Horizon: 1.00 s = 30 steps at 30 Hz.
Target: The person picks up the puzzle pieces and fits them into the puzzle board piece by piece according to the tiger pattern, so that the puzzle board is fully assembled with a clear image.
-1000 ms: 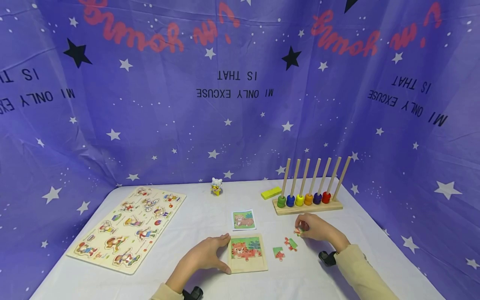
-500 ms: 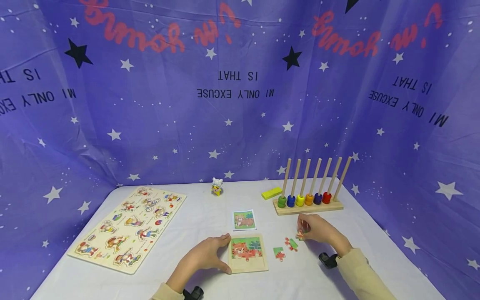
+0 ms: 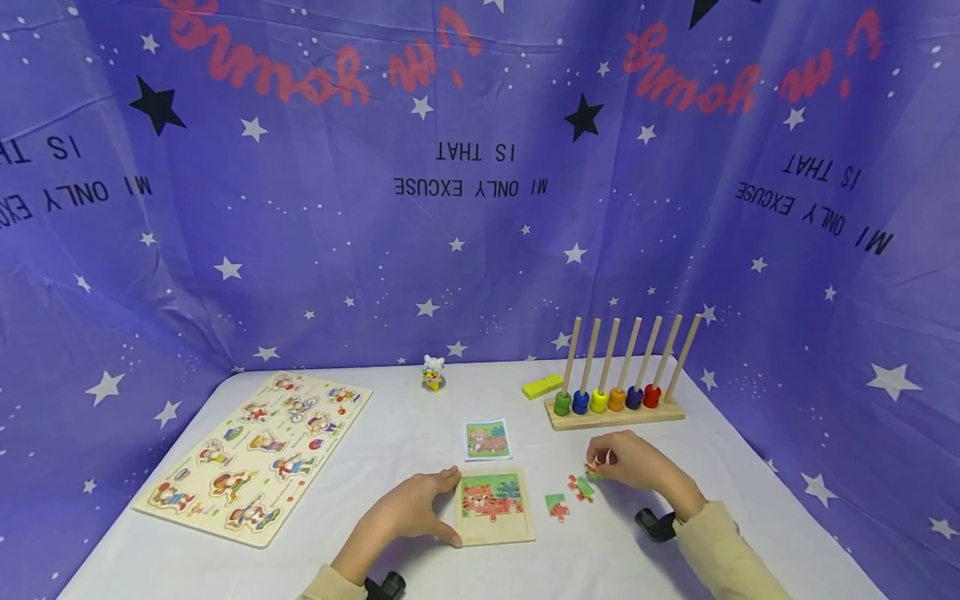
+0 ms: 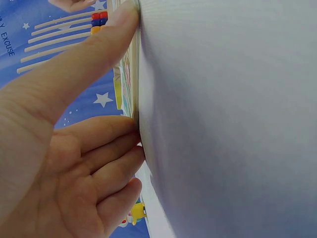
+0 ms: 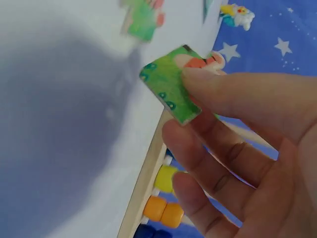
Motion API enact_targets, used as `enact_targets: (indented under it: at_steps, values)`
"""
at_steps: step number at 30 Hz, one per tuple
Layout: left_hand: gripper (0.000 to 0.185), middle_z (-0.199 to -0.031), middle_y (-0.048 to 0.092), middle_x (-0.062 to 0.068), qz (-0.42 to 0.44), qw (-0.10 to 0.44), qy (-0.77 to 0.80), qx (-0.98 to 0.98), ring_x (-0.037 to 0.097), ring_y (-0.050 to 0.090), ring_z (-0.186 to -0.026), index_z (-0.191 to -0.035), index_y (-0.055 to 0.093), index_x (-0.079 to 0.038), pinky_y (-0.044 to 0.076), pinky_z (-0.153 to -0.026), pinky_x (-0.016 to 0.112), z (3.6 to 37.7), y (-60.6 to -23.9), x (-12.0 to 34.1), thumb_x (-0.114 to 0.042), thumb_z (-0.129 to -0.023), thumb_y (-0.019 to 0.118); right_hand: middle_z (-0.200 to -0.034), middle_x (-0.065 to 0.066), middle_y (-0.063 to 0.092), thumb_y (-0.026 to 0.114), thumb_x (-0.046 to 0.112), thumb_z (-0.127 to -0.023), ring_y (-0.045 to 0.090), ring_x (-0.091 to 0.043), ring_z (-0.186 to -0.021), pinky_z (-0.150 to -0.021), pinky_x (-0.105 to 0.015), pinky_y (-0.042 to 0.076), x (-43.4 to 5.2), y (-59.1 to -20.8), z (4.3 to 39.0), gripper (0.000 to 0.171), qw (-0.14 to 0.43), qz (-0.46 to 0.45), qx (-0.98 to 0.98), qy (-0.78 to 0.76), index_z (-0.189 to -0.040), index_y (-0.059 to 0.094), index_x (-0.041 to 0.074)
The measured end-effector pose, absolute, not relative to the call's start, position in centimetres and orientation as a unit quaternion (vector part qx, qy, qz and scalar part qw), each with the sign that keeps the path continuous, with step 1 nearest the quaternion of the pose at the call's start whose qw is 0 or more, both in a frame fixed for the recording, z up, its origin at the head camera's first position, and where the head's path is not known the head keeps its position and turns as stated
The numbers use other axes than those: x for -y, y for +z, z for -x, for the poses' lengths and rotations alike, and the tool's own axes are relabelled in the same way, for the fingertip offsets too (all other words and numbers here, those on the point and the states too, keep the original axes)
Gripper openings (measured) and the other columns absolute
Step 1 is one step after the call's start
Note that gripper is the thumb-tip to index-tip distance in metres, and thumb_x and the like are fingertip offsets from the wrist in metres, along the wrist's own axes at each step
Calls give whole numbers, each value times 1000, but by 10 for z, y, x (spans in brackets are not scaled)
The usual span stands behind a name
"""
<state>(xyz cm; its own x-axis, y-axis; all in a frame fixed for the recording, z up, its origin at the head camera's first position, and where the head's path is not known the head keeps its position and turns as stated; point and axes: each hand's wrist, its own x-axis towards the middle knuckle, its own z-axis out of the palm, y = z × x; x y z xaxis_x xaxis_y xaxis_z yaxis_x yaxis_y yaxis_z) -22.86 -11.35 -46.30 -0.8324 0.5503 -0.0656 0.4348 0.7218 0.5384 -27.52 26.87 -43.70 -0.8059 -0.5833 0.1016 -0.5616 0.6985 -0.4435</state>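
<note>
L hand (image 3: 408,505) spread vs tray (image 3: 512,532) edge, R hand (image 3: 636,460) w/ pinched puzzle pc (image 5: 169,83), part-hidden in grip

Both arms reach forward and inward, the left sleeve (image 3: 330,585) and right sleeve (image 3: 727,554) beige and stopping short of the bare hands. The left hand (image 3: 415,507) forms a wide C: its left thumb (image 4: 74,69) is stretched out well apart from the left fingers (image 4: 111,171), which lie close together and bend only slightly. The right hand (image 3: 633,460), farther forward, is in a pinch. Its right thumb (image 5: 242,94) extends nearly straight, a fingertip opposing it is hidden, and the lower right fingers (image 5: 218,178) curl loosely beneath, their tips showing.
</note>
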Motion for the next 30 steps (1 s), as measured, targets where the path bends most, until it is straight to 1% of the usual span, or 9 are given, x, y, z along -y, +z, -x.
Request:
enact_targets:
  at_steps: [5, 8, 12, 17, 23, 30]
  values:
    - [96, -146, 44, 15, -267, 112, 260, -921, 41, 42, -131, -138, 50, 1, 34, -108, 54, 229, -463, 114, -44, -61, 86, -77, 11, 58, 69, 0, -83, 54, -4, -70, -58, -22, 48, -256, -437, 274, 17, 8, 319, -917, -240, -87, 62, 14]
    - [96, -146, 44, 15, -266, 113, 260, -921, 41, 42, -131, -138, 49, 1, 34, -108, 54, 229, -463, 114, -44, -61, 86, -79, 10, 60, 68, 0, -85, 56, -6, -72, -59, -23, 49, -247, -437, 273, 17, 14, 320, -913, -251, -95, 64, 13]
    - [96, -147, 44, 15, -267, 114, 257, -922, 40, 42, -131, -138, 49, 1, 34, -108, 53, 229, -462, 113, -44, -62, 86, -83, 8, 63, 67, 0, -87, 58, -6, -74, -61, -24, 51, -236, -436, 269, 20, 21, 327, -907, -266, -104, 66, 10]
    - [96, -146, 44, 15, -268, 112, 254, -922, 40, 42, -131, -138, 49, 1, 34, -108, 53, 229, -462, 113, -44, -62, 86, -83, 6, 65, 67, -2, -86, 59, -6, -73, -62, -23, 52, -222, -434, 266, 21, 18, 340, -896, -284, -103, 67, 10]
    - [95, -146, 44, 16, -269, 111, 255, -922, 40, 43, -130, -138, 50, 1, 35, -108, 53, 228, -460, 112, -43, -62, 86, -84, 9, 66, 68, -2, -86, 60, -4, -74, -62, -23, 51, -202, -435, 268, 23, 24, 348, -888, -299, -101, 67, 16]
    - [95, -146, 44, 15, -267, 112, 255, -922, 40, 43, -130, -138, 49, 1, 35, -108, 53, 228, -460, 113, -43, -62, 86, -79, 8, 67, 68, 0, -86, 60, -3, -71, -62, -23, 50, -174, -435, 265, 20, 27, 358, -879, -313, -97, 66, 17]
